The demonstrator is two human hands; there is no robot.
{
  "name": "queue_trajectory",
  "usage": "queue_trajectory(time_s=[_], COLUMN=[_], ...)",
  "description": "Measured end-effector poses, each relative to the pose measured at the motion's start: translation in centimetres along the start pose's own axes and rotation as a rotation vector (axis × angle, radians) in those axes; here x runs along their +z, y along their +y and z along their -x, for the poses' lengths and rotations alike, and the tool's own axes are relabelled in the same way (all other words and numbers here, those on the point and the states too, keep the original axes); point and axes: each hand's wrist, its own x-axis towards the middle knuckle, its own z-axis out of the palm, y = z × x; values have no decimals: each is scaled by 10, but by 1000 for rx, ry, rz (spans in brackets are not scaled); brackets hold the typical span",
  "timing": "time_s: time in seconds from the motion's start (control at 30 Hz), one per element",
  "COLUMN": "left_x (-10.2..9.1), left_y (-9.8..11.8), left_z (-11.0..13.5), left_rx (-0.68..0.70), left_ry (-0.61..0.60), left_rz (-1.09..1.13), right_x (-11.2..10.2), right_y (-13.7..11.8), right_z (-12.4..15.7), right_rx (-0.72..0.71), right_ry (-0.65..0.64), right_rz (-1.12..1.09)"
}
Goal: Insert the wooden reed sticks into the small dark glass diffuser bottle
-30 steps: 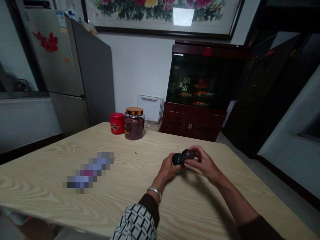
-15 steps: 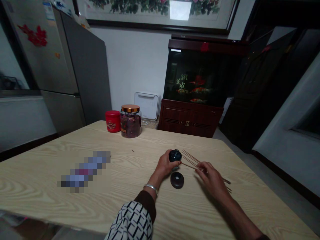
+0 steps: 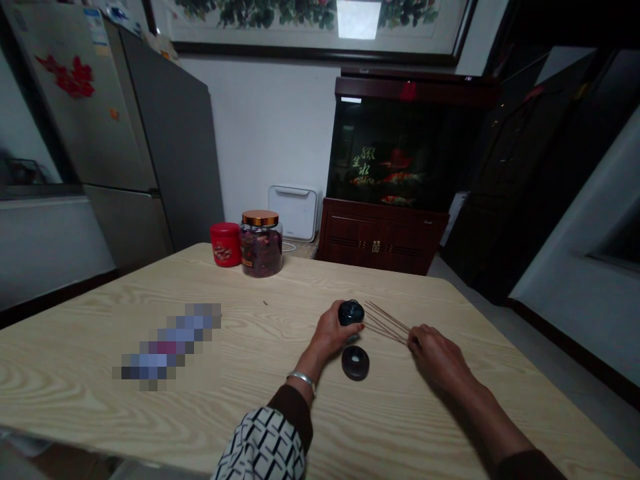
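My left hand [image 3: 327, 333] is wrapped round a small dark glass bottle [image 3: 351, 312], thumb at its near right side. The bottle stands at the middle right of the table. Just in front of it lies a dark round ring-shaped cap [image 3: 355, 364] with a pale centre. To the right, my right hand [image 3: 434, 350] has its fingers pinched together on several thin brown sticks [image 3: 386, 321]. These fan out leftward, their far tips close to the bottle. Whether any tip touches the bottle or my left thumb I cannot tell.
A red canister [image 3: 226, 245] and a lidded jar of dark dried contents [image 3: 261, 247] stand at the back of the wooden table [image 3: 190, 413]. A blurred-out long item [image 3: 167, 347] lies on the left. Beyond are a fridge [image 3: 120, 133] and a fish tank [image 3: 395, 147].
My right hand has slid right along the sticks, and its fingers now close round their near ends. My left hand and the bottle have stayed in place.
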Motion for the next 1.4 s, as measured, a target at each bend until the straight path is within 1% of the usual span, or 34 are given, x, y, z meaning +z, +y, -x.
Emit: queue_trajectory(time_s=[0.07,0.1,0.13,0.2,0.27,0.33,0.37,0.43,0.5,0.57,0.7,0.77,0.93,1.1,1.17,1.23,1.3,1.33,1.4], left_x=[-1,-1,-1,-1,0,1,2,3,3,3,3,2,2,2,2,2,1,1,1], left_y=[3,4,5,4,2,-1,-2,-5,-7,-7,-5,-3,1,0,0,-1,0,0,0], left_z=[1,1,2,2,1,0,0,-1,-2,-2,-1,0,0,0,0,-1,-1,0,0], left_rx=[-18,-25,-28,-18,-4,-3,-5,-4,2,9,10,1,-13,0,4,0,-5,-4,2], left_ry=[-2,-1,0,3,10,15,15,8,4,6,3,1,3,7,6,6,5,4,1], left_rz=[-7,-8,-4,16,30,31,31,36,37,31,39,38,33,39,33,21,11,15,36], right_x=[-10,-16,-22,-36,-47,-56,-58,-59,-56,-50,-39,-35,-30,-24,-21,-20,-19,-19,-17], right_y=[7,10,11,6,-7,-26,-36,-54,-68,-76,-83,-85,-91,-97,-102,-106,-103,-97,-74], right_z=[-4,-8,-13,-25,-41,-57,-65,-78,-87,-93,-97,-99,-101,-100,-98,-98,-97,-97,-95], right_rx=[25,48,74,129,179,206,204,171,117,77,61,55,7,13,18,23,30,39,74], right_ry=[67,121,190,342,483,583,618,651,640,631,656,648,573,530,480,404,336,323,350], right_rz=[-75,-140,-233,-515,-872,-1183,-1291,-1414,-1458,-1462,-1448,-1449,-1416,-1406,-1409,-1408,-1382,-1350,-1207])
